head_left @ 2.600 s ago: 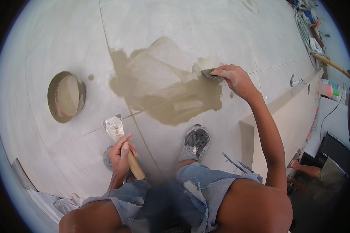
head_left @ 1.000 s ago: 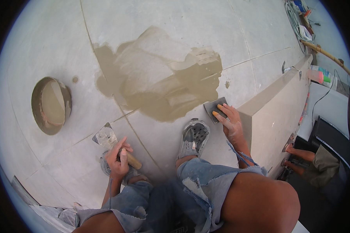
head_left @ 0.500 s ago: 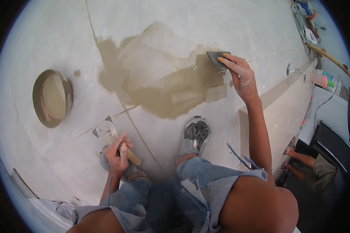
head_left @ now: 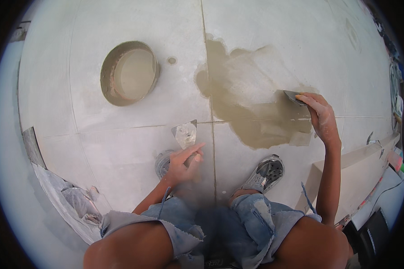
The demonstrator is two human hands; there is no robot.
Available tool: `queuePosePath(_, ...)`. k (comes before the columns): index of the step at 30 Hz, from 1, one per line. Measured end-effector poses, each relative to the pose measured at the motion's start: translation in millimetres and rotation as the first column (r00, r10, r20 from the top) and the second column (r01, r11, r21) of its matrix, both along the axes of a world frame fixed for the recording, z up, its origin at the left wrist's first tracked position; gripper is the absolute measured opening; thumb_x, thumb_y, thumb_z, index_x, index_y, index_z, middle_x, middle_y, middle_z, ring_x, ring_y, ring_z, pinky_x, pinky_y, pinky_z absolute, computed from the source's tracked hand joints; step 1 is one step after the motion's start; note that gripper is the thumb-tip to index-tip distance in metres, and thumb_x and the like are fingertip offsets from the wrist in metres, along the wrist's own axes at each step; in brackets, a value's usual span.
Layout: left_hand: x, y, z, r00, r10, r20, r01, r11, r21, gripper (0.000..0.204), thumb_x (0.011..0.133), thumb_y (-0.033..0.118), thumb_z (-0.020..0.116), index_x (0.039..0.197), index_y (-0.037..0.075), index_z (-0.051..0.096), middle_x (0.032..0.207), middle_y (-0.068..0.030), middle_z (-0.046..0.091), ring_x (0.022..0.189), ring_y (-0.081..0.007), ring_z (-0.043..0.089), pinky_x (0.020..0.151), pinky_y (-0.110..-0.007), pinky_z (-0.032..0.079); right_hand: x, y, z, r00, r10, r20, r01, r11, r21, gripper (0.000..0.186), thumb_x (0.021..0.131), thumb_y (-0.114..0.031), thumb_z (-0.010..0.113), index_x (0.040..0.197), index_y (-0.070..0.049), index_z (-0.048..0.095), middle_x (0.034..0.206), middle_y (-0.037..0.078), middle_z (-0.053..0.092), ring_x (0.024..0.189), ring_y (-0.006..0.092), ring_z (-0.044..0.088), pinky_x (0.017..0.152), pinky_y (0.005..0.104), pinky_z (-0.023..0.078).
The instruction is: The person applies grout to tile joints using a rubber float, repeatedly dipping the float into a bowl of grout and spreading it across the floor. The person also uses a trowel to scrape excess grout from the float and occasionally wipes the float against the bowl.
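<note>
My right hand grips a dark flat rubber pad at the upper right part of a greenish-grey wet patch spread over tiles and grout lines. My left hand holds a putty knife, its smeared metal blade pointing away from me above my left shoe; the handle is mostly hidden. Left of the patch sits a round basin with the same pasty grey mix inside. A small spot of mix lies beside it.
Pale floor tiles surround me; my shoes rest on them. A crumpled sheet lies at lower left. A low ledge runs at right, with a metal tool, cables and containers. A person's leg shows partly at lower right.
The view has swung leftward, so floor, basin and patch sit farther right in frame. My right hand moved from near my shoe up onto the patch with the pad. My left hand still holds the knife.
</note>
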State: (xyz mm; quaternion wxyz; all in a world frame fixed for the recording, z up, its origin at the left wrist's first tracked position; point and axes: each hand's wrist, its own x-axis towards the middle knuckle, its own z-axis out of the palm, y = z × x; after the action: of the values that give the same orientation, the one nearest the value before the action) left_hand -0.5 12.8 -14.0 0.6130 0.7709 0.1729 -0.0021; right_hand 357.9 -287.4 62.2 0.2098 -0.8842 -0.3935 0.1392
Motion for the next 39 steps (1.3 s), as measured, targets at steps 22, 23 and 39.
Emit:
queuePosePath(22, -1, -2, 0, 1.000, -0.004, 0.002, 0.004, 0.998, -0.057, 0.035, 0.105, 0.017, 0.065, 0.137, 0.003, 0.072, 0.102, -0.0105, 0.078, 0.085, -0.0213, 0.076, 0.083, -0.034, 0.060, -8, 138, -7, 0.775, 0.627, -0.079, -0.631, 0.760, -0.158, 0.042, 0.087, 0.006, 0.062, 0.118, -0.020, 0.074, 0.114, 0.003, 0.075, 0.107, 0.0283, 0.069, 0.094, 0.0415, 0.056)
queuePosePath(23, -1, 0, 0, 1.000, -0.002, -0.004, 0.002, 0.997, -0.073, 0.035, 0.105, 0.016, 0.065, 0.137, 0.003, 0.072, 0.102, -0.0102, 0.078, 0.085, -0.0210, 0.076, 0.083, -0.034, 0.060, -7, 142, -7, 0.782, 0.621, -0.047, -0.622, 0.775, -0.113, 0.041, 0.087, 0.006, 0.062, 0.118, -0.020, 0.074, 0.114, 0.003, 0.075, 0.107, 0.0284, 0.069, 0.094, 0.0415, 0.056)
queuePosePath(39, -4, -1, -8, 1.000, 0.020, 0.018, -0.017, 0.992, -0.127, 0.039, 0.110, 0.023, 0.061, 0.139, 0.000, 0.070, 0.101, -0.0098, 0.076, 0.086, -0.0172, 0.075, 0.077, -0.030, 0.057, -38, 134, -26, 0.730, 0.684, -0.004, -0.681, 0.725, -0.102, 0.028, 0.095, -0.010, 0.063, 0.116, -0.023, 0.077, 0.101, 0.003, 0.071, 0.109, 0.0230, 0.068, 0.100, 0.0388, 0.053)
